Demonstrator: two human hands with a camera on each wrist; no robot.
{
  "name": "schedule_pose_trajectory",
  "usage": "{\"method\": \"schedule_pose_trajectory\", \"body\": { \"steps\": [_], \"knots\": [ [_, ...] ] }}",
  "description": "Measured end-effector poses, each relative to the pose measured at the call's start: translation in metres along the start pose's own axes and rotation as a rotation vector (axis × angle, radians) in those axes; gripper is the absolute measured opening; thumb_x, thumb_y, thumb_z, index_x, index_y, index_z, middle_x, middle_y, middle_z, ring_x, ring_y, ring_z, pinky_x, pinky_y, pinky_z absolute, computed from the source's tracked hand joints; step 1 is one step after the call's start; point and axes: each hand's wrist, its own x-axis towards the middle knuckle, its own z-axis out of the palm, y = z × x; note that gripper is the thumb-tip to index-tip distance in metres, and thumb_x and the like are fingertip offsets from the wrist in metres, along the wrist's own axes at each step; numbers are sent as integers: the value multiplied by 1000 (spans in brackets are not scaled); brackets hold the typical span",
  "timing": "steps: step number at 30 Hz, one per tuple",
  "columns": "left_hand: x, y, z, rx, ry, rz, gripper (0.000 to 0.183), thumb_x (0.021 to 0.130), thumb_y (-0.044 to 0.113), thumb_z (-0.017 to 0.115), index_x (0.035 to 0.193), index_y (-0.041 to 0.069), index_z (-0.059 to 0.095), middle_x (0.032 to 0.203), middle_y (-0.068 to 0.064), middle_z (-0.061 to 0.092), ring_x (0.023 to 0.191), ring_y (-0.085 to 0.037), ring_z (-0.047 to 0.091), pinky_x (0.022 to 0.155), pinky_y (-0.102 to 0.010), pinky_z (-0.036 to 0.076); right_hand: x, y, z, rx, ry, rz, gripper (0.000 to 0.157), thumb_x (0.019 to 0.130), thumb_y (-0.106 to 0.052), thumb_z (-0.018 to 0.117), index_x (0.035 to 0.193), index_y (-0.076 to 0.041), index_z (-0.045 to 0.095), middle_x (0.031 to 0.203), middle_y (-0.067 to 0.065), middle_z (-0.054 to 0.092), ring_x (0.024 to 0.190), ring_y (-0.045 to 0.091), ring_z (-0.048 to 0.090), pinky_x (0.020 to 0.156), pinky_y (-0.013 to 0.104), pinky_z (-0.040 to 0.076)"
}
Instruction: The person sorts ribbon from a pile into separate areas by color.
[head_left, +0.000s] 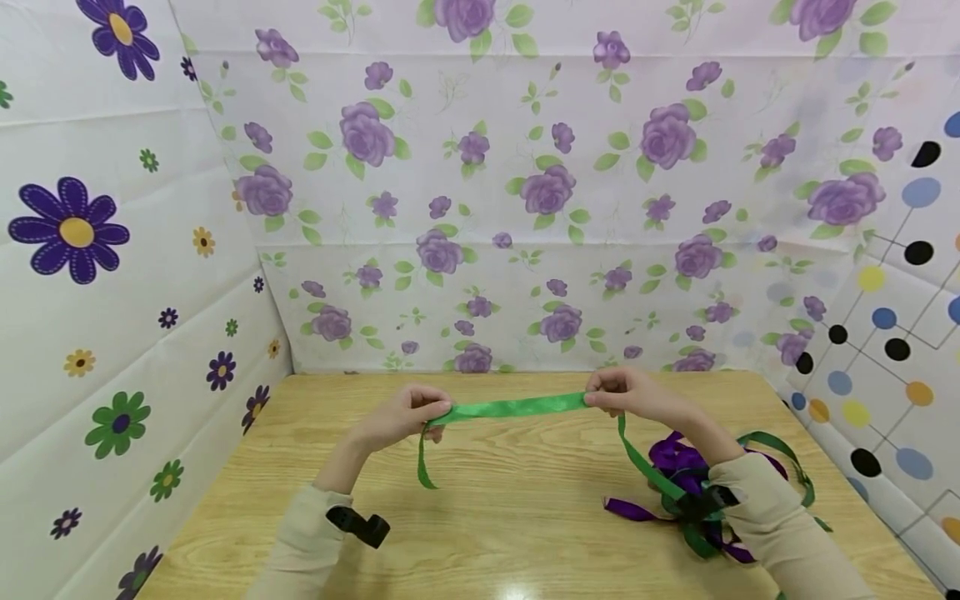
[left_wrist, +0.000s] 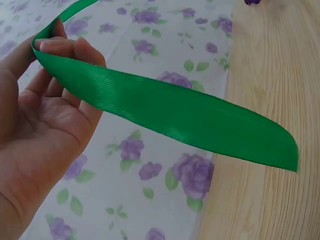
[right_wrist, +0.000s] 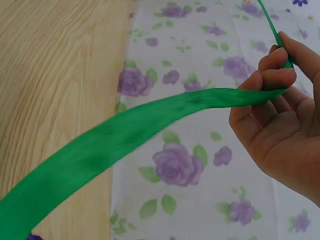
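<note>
A bright green ribbon (head_left: 517, 407) is stretched nearly level above the table between two hands. The left hand (head_left: 408, 414) pinches it near one end between thumb and fingers. From that pinch a short loose tail (left_wrist: 170, 112) hangs down, its cut end showing in the left wrist view. The right hand (head_left: 630, 395) pinches the ribbon farther along. Past the right fingers, the longer part (right_wrist: 115, 135) droops toward a tangled pile of purple and green ribbons (head_left: 678, 458), partly hidden under the right forearm.
A wood-grain table (head_left: 510, 517) lies beneath the hands. Behind it hangs a white cloth with purple roses (head_left: 547, 192). Patterned cloths stand at the left (head_left: 120, 333) and right (head_left: 900, 392). Each wrist wears a black camera mount (head_left: 358, 525).
</note>
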Motion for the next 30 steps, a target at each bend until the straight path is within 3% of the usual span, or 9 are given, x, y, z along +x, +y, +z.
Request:
{"method": "schedule_pose_trajectory", "body": {
  "steps": [5,11,13,18,20,25,30],
  "knots": [
    [-11,-1,-17,19,36,-24,28,105,17,42,81,10,55,61,3,38,52,-26,27,51,-32,35,-9,10,-16,41,36,35,18,101,-19,52,96,-3,59,67,7,44,59,32,39,56,37,42],
    [-31,-2,-38,32,75,-39,24,103,14,45,88,11,64,60,4,40,47,-19,24,45,-33,25,-19,23,-31,65,62,143,21,101,-25,51,99,-4,58,70,3,41,67,39,34,61,35,41],
    [-40,-4,-45,43,77,-45,22,102,11,47,92,7,65,60,4,42,47,-19,25,45,-36,22,-22,27,-34,62,66,169,23,101,-26,51,99,-4,58,70,2,40,67,39,33,61,35,40],
    [-61,-11,-62,91,112,-109,16,99,7,52,98,4,67,68,2,52,49,-22,25,47,-41,22,-30,40,-43,56,83,214,30,101,-30,52,97,-1,54,70,4,36,64,33,32,61,35,39],
    [-66,-13,-67,125,134,-144,15,99,8,54,98,6,68,71,2,54,50,-22,26,47,-38,25,-33,46,-46,45,86,214,32,101,-30,51,93,1,52,70,6,35,62,32,31,60,34,38],
    [-76,-13,-76,249,187,-202,18,97,11,57,102,-2,67,73,4,57,50,-18,29,47,-28,33,-41,61,-54,7,102,221,35,101,-30,51,87,2,48,68,8,33,60,33,29,59,35,36],
    [-81,-18,-83,373,251,-273,24,95,17,61,106,-4,68,79,5,63,55,-8,38,54,-25,39,-47,76,-60,25,143,280,33,99,-33,54,92,-2,52,70,6,36,57,25,30,59,33,38]
  ]
}}
